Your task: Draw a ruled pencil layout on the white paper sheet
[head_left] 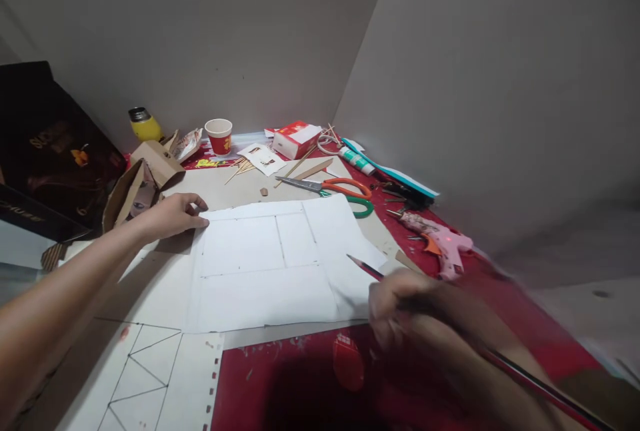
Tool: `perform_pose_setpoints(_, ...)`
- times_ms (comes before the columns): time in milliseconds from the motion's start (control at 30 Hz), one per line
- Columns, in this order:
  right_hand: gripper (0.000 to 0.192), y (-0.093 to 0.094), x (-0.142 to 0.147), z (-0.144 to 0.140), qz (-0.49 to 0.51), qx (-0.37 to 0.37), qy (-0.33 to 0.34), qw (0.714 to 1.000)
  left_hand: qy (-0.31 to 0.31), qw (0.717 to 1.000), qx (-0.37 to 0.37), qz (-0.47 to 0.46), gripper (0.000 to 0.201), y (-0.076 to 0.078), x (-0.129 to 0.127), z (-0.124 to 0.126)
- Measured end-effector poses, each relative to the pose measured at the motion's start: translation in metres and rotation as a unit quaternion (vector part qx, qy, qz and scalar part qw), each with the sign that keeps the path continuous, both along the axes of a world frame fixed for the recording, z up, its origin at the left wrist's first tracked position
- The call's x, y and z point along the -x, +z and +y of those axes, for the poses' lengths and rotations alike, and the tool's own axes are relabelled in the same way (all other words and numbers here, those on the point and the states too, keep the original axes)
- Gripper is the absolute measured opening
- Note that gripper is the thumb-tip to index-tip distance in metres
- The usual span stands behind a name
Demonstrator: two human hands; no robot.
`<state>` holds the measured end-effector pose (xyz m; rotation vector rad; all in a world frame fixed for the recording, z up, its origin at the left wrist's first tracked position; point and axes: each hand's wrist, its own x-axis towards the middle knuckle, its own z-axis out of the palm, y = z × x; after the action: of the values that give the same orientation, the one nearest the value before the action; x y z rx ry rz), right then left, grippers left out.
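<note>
closest to me there's a page with torn binding holes [195,378] lying at lower left, with a zigzag of triangles drawn on it, next to a bare patch of red table covering [240,384]. right hand [400,301] is pretty blurry but the fingers are closed round a red and black pencil [365,267], tip out over the right part of the white sheet [255,244]. can't tell if the tip touches it. that sheet sits in the middle, with thin ruled lines making boxes. left hand [173,214] is at its far left corner, thumb and fingertips apart, thumb on the edge.

just past the sheet are scissors [307,184] with orange and green handles, blades pointing left, and off to the right a pink glue gun [447,238]. further back: folded brown cardboard [160,159] on the left, a red and white paper cup [219,143], a small red and white box [296,139] and a yellow bottle [146,127] near the wall.
</note>
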<state>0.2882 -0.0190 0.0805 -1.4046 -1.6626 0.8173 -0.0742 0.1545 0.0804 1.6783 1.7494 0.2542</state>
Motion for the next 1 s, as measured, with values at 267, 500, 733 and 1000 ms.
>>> perform_pose_setpoints(267,0.033,-0.019,-0.018,0.045,-0.28,-0.122,0.112,0.945,0.05,0.975,0.068,-0.204,0.037,-0.007,-0.021,-0.028)
perform_pose_setpoints(500,0.038,-0.008,-0.009,0.033,-0.276,-0.097,0.043,0.955,0.07,0.983,-0.009,-0.169,0.034,-0.005,-0.021,-0.045)
perform_pose_setpoints(733,0.032,-0.013,-0.013,0.023,-0.242,-0.112,-0.042,0.963,-0.011,0.985,-0.159,-0.061,0.047,0.005,-0.032,-0.059)
perform_pose_setpoints(1000,0.03,-0.044,-0.041,-0.017,-0.129,-0.028,-0.244,0.961,-0.08,0.991,0.02,-0.105,0.032,0.006,-0.053,-0.044)
